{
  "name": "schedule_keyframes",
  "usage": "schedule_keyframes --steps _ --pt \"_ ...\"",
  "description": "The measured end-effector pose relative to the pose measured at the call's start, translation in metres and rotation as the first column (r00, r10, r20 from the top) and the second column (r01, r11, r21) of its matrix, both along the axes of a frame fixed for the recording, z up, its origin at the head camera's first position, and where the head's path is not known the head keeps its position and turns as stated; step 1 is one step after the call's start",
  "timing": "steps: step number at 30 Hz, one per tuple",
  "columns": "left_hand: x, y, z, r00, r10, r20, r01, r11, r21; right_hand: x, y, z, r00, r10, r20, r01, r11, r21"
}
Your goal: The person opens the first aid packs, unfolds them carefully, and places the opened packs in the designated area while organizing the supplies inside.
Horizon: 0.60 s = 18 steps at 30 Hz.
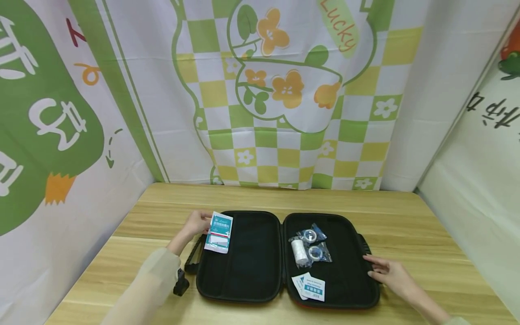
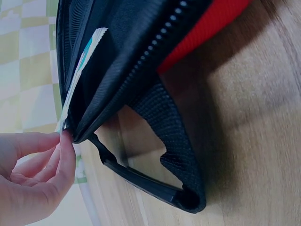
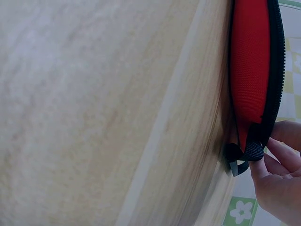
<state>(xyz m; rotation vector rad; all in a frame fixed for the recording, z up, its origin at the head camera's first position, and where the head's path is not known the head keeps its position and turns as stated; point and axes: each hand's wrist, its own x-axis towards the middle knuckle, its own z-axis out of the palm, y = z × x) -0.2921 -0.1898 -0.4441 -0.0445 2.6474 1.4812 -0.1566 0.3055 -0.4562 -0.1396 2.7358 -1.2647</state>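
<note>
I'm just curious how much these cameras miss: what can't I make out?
Left hand, head view: some fingertips hidden behind the teal packet.
Its finest print, head view: too small to read.
Lower sachet, head view: partly covered by the upper sachet.
Inside of the case, right wrist view: hidden by its red outer side.
Right hand, right wrist view: cut off by the right edge.

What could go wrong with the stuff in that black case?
The packet might slip: the left hand pinches it only at its edge, close to the rim of the black case, so it could drop outside.

The white roll and two small packets lie in the right half with no strap seen over them, so they could slide about if that half gets tipped.
</note>
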Motion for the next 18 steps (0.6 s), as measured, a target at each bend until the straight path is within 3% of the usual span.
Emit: schedule_keyframes --steps 9,12,14,16,17,18 --pt "0.002 0.003 0.003 1.000 0.007 -0.027 -0.010 0.996 -0.083 0.001 -0.002 0.001 1.000 -0.003 -0.001 0.003 1.000 -0.008" --pt "-0.004 0.000 -0.005 0.998 -0.010 -0.060 0.004 0.995 -0.102 0.001 -0.002 0.001 1.000 -0.004 -0.003 0.004 1.000 -0.016" --pt "-0.021 -0.008 -0.028 0.994 -0.039 -0.101 0.029 0.994 -0.101 0.001 -0.002 0.000 1.000 0.003 -0.005 -0.003 1.000 -0.024" --pt "-0.045 -0.021 -0.063 0.981 -0.087 -0.172 0.072 0.993 -0.092 0.001 -0.002 0.000 1.000 -0.001 -0.006 0.001 1.000 -0.026" --pt "-0.047 -0.021 -0.064 0.975 -0.104 -0.194 0.087 0.991 -0.098 0.001 -0.001 0.000 1.000 0.001 -0.007 -0.002 1.000 -0.022" --pt "-0.055 -0.025 -0.074 0.973 -0.117 -0.198 0.096 0.989 -0.110 0.001 -0.001 0.000 1.000 0.001 -0.009 -0.001 1.000 -0.018"
